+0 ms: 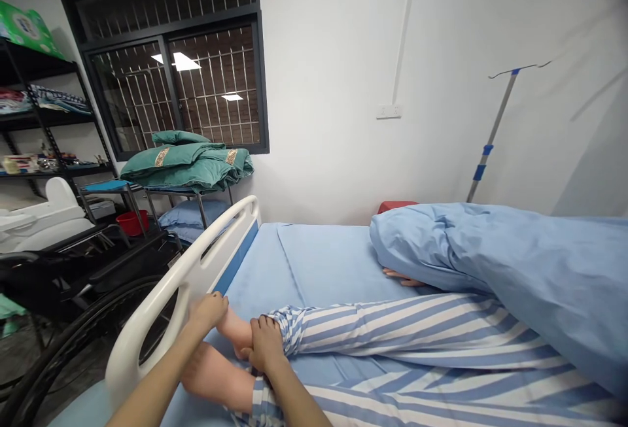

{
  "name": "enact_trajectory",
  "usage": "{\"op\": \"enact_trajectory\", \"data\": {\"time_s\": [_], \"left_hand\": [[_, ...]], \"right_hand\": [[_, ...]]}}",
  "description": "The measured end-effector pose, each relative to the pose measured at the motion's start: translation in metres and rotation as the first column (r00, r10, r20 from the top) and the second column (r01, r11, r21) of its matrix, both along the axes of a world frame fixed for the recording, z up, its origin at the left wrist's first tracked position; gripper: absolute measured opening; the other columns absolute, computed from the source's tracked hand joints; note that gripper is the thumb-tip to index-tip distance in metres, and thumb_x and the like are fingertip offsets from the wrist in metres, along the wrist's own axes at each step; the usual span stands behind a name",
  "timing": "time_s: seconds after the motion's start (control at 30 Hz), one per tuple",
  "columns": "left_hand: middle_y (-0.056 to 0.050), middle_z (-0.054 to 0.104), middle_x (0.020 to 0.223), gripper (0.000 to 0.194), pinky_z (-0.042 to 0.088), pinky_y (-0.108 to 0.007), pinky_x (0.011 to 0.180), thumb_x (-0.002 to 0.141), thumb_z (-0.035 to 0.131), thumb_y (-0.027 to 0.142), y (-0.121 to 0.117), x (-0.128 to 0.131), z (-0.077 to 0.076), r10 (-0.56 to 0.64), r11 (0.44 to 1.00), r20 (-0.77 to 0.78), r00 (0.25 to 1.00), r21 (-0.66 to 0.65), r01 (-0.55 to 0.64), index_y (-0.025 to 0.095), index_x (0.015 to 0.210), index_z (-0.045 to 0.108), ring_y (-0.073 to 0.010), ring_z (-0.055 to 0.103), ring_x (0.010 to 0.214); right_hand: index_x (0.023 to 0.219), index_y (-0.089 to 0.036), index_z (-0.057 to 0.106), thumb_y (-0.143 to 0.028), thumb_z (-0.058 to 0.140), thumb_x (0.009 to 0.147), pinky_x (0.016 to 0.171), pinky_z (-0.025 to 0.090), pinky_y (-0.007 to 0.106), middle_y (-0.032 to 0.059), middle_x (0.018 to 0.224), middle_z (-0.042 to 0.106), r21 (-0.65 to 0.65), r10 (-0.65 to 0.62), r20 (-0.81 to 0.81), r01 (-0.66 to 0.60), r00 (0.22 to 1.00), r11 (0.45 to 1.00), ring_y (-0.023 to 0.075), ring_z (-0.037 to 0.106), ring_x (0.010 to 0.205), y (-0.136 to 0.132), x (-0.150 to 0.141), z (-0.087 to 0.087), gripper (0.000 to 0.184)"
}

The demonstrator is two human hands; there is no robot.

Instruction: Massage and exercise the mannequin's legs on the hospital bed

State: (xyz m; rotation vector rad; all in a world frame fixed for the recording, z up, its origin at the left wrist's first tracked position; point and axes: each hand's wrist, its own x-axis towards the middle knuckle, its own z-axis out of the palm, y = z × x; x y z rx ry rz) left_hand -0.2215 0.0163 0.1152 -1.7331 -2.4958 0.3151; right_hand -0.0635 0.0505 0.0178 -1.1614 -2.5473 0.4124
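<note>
Someone lies on the bed in blue-and-white striped trousers (373,325), bare feet toward the footboard. My left hand (210,309) is wrapped over the toe end of the far foot (235,327). Around that leg's ankle, just at the trouser cuff (292,329), my right hand (266,341) is closed with its fingers over the top. The near foot (218,378) rests on the sheet below my wrists, its toes partly hidden by my left forearm. A blue quilt (490,250) covers the upper legs and body, with a hand (402,277) showing under its edge.
A white footboard (161,299) rises close by my left forearm. Beyond it stand a black wheelchair (98,283), a rack with green bedding (191,162) and a red bucket (132,223). An IV pole (493,133) stands behind the bed, by the wall.
</note>
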Motion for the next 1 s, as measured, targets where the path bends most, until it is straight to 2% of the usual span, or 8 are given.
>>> {"op": "enact_trajectory", "data": {"time_s": [0.1,0.23,0.37,0.53,0.83,1.0], "left_hand": [[-0.023,0.065,0.093,0.040,0.048,-0.043,0.072,0.086,0.032,0.027,0.004,0.009,0.005,0.057,0.998,-0.053,0.997,0.012,-0.056,0.010,0.101,0.065,-0.0297,0.064,0.088],[-0.023,0.066,0.089,0.036,0.048,-0.041,0.070,0.082,0.038,0.019,0.015,0.018,0.006,0.061,0.998,-0.106,0.992,-0.016,-0.063,0.010,0.096,0.069,-0.0296,0.064,0.087],[-0.021,0.067,0.077,0.029,0.048,-0.038,0.063,0.074,0.044,0.008,0.029,0.022,0.000,0.071,0.994,-0.144,0.987,-0.067,-0.082,0.005,0.083,0.071,-0.0292,0.065,0.075],[-0.018,0.064,0.059,0.023,0.048,-0.038,0.060,0.070,0.049,0.008,0.039,0.024,-0.008,0.094,0.990,-0.146,0.985,-0.095,-0.108,0.003,0.073,0.071,-0.0302,0.065,0.067],[-0.022,0.066,0.090,0.034,0.048,-0.038,0.072,0.082,0.040,0.022,0.030,0.022,-0.009,0.072,0.996,-0.030,0.997,0.048,-0.070,0.010,0.099,0.066,-0.0275,0.064,0.089],[-0.023,0.063,0.099,0.034,0.046,-0.039,0.078,0.083,0.036,0.019,0.024,0.021,-0.010,0.095,0.992,0.056,0.994,0.079,-0.100,0.010,0.104,0.062,-0.0275,0.061,0.097]], "right_hand": [[0.105,-0.018,0.055,-0.048,0.063,0.068,0.090,0.036,0.041,0.0124,0.106,0.056,0.003,0.004,-0.010,-0.004,1.000,1.000,0.0289,0.049,0.103,0.000,0.001,0.000,0.049],[0.105,-0.019,0.055,-0.047,0.065,0.067,0.090,0.035,0.040,0.0115,0.107,0.056,-0.004,0.007,-0.011,-0.007,1.000,1.000,0.0288,0.049,0.104,0.001,0.001,-0.004,0.049],[0.106,-0.019,0.054,-0.047,0.066,0.066,0.090,0.035,0.041,0.0113,0.107,0.056,0.001,0.012,-0.027,-0.012,1.000,1.000,0.0288,0.048,0.103,0.003,0.000,-0.008,0.050],[0.105,-0.018,0.054,-0.050,0.058,0.072,0.089,0.035,0.042,0.0119,0.105,0.056,0.026,0.018,-0.038,-0.017,0.999,1.000,0.0289,0.048,0.102,0.004,0.000,-0.011,0.046],[0.106,-0.019,0.053,-0.050,0.059,0.071,0.089,0.034,0.040,0.0122,0.107,0.055,0.015,0.014,-0.010,-0.014,1.000,1.000,0.0280,0.048,0.103,0.005,-0.001,-0.011,0.047],[0.106,-0.018,0.054,-0.050,0.059,0.072,0.089,0.035,0.041,0.0123,0.107,0.056,0.021,0.017,-0.003,-0.017,1.000,1.000,0.0285,0.048,0.103,0.002,0.001,-0.005,0.047]]}}
